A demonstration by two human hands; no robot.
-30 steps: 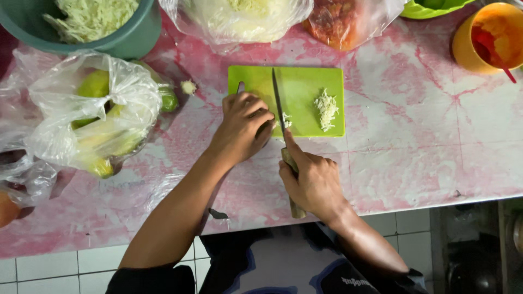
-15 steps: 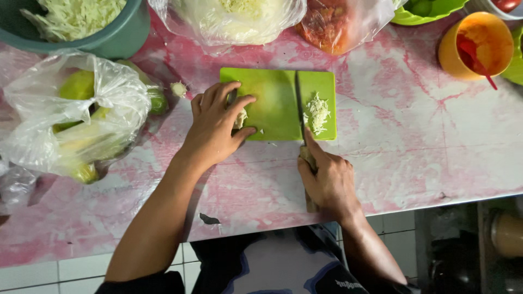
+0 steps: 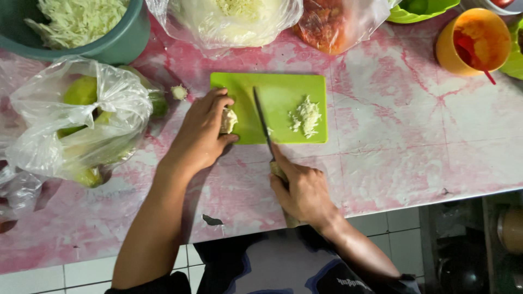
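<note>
A green cutting board (image 3: 283, 90) lies on the pink marbled counter (image 3: 414, 141). My left hand (image 3: 202, 130) holds a small pale chunk of cabbage (image 3: 228, 120) against the board's left edge. My right hand (image 3: 302, 190) grips the handle of a knife (image 3: 262, 121). Its blade lies across the board just right of the chunk. A little heap of chopped cabbage (image 3: 306, 115) sits on the right half of the board.
At the back left a teal bowl (image 3: 117, 43) holds shredded cabbage. A clear bag of green fruit (image 3: 81, 120) lies left. Bags of pale and red food (image 3: 327, 22) sit behind the board. An orange cup (image 3: 476, 41) with red sauce stands far right.
The knife has moved left from beside the chopped heap to just right of the chunk. My left hand has closed around the cabbage chunk at the board's left edge.
</note>
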